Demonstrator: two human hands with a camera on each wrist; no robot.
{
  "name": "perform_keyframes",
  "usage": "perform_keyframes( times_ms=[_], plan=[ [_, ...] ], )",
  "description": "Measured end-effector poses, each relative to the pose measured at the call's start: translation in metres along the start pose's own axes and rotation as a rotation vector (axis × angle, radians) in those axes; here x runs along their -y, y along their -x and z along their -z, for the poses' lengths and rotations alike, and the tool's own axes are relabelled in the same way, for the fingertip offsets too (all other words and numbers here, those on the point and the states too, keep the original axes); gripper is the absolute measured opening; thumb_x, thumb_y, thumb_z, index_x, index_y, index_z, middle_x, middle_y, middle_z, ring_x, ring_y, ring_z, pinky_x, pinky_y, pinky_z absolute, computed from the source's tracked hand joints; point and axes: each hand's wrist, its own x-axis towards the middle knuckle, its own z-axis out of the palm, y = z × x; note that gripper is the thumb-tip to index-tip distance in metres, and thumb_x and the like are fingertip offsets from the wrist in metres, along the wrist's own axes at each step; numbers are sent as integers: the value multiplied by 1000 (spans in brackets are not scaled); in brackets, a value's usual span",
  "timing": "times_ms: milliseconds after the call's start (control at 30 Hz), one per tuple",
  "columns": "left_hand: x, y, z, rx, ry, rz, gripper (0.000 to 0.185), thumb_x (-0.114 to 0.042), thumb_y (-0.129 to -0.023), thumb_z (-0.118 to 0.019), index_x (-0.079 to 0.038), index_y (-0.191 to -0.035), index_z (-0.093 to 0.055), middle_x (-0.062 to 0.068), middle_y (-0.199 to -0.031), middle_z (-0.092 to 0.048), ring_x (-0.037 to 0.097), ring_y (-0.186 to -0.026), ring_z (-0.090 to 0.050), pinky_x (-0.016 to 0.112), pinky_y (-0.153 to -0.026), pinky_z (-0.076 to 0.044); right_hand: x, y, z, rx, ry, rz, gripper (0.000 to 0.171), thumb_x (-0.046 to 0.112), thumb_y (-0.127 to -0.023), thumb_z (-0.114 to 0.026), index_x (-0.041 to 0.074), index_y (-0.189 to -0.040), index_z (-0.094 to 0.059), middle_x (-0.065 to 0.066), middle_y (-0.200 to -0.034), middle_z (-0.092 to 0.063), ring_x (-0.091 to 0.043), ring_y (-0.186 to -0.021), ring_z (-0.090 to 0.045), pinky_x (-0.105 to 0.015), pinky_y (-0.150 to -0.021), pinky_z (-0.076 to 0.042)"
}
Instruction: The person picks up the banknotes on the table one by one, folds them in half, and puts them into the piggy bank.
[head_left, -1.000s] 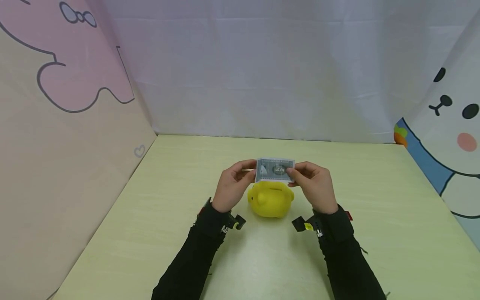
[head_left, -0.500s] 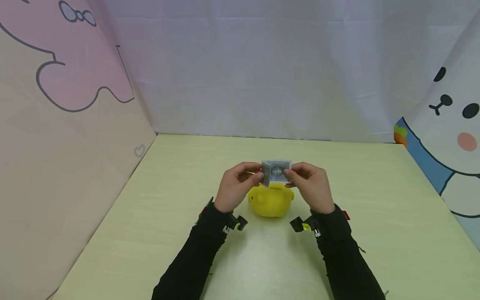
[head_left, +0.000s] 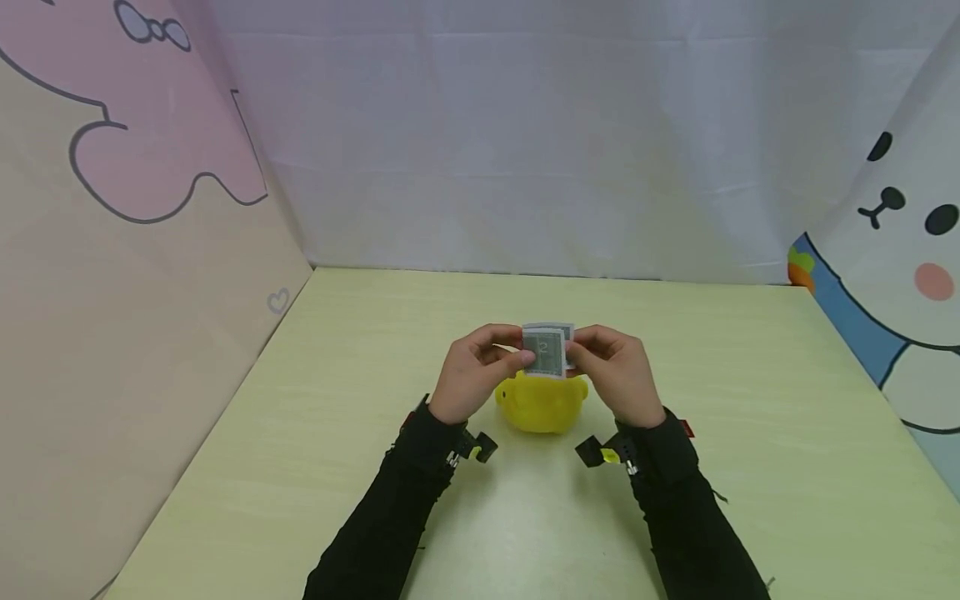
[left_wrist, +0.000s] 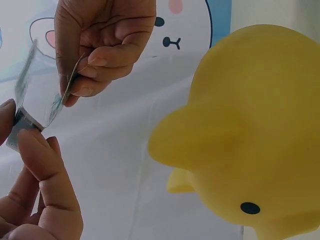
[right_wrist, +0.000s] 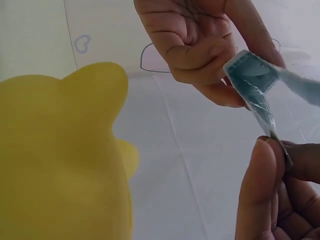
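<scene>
A small blue-green banknote [head_left: 543,352] is held up over a yellow piggy bank [head_left: 542,407], folded over on itself. My left hand [head_left: 477,375] pinches the note's left side between thumb and fingers. The right hand [head_left: 619,377] pinches its right side, close to the left fingertips. In the left wrist view the banknote [left_wrist: 23,122] bends sharply between both hands, its flaps standing apart. The piggy bank [left_wrist: 260,115] fills that view's right side, ear and eye showing, touched by neither hand. From the head view, the note and fingers cover the piggy bank's top.
The pale yellow table [head_left: 375,350] lies under both arms. White sheeting [head_left: 510,150] hangs behind it, with cartoon-printed panels [head_left: 172,150] at the left and right. A black wrist-worn device [head_left: 480,447] sits on each wrist.
The banknote has gone from nearly flat to folded, its left part swung over toward the right. My hands have come closer together. The piggy bank stays in place.
</scene>
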Motion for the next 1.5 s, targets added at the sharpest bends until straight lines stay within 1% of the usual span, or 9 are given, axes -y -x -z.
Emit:
perform_keyframes(
  times_ms=[167, 233, 467, 700, 767, 833, 1033, 1300, 1500],
  plan=[
    [2, -1, 0, 4, -13, 14, 33, -7, -90, -70, -3, -122, -65, 18, -111, -65, 15, -78, -62, 23, -74, -53, -1, 0, 0, 12, -27, 23, 20, 8, -95, -63, -9, -105, -67, -5, -96, -69, -12, -76, -67, -28, -72, -60],
    [2, -1, 0, 7, -18, 19, 33, -8, -89, -71, -3, -122, -65, 18, -111, -65, 14, -77, -62, 23, -72, -53, -1, 0, 0, 11, -27, 26, 20, 8, -95, -63, -9, -105, -67, -2, -95, -69, -11, -76, -67, -28, -72, -60],
    [2, 0, 1, 24, -52, 10, 31, -11, -89, -72, -3, -119, -68, 17, -110, -70, 15, -75, -58, 25, -68, -48, -1, 0, -1, 25, -33, 16, 18, 4, -96, -60, -9, -106, -66, -10, -98, -70, -10, -75, -66, -23, -70, -59],
    [0, 0, -1, 50, -19, 26, 29, -11, -89, -72, 0, -116, -70, 17, -113, -71, 15, -89, -66, 26, -80, -55, -2, 1, -2, 58, -74, 44, 20, 5, -96, -61, -11, -108, -66, 7, -92, -70, -10, -74, -68, -26, -68, -60],
    [-1, 0, -1, 53, -7, 32, 29, -10, -89, -72, 0, -116, -70, 17, -113, -71, 14, -91, -67, 27, -83, -56, -2, 1, -2, 62, -76, 46, 21, 6, -96, -61, -11, -108, -66, 9, -91, -70, -10, -74, -68, -26, -68, -60],
    [-1, 0, -2, 56, 4, 37, 28, -9, -89, -71, 1, -115, -70, 18, -113, -71, 14, -91, -68, 28, -83, -57, -2, 1, -2, 64, -74, 42, 22, 7, -96, -61, -10, -109, -66, 8, -92, -70, -10, -74, -68, -26, -69, -60],
    [0, 0, -2, 49, 15, 43, 27, -9, -89, -71, 1, -114, -71, 19, -111, -71, 12, -84, -68, 28, -79, -58, -1, 0, -1, 71, -59, 14, 26, 13, -98, -60, -9, -111, -67, -4, -98, -71, -12, -74, -67, -27, -71, -60],
    [2, -1, -2, 35, 20, 38, 25, -8, -88, -72, 1, -112, -71, 20, -109, -71, 11, -83, -68, 28, -79, -58, 3, 2, 2, 37, -55, 34, 33, 21, -101, -56, -9, -111, -67, 3, -89, -69, -13, -72, -66, -25, -71, -60],
    [2, 0, -3, 24, 8, 24, 24, -8, -88, -72, 1, -110, -72, 20, -106, -72, 13, -82, -69, 28, -77, -59, 2, 2, -1, 36, -23, 53, 26, 16, -97, -63, -5, -110, -68, -3, -95, -70, -12, -74, -66, -24, -72, -59]
  ],
)
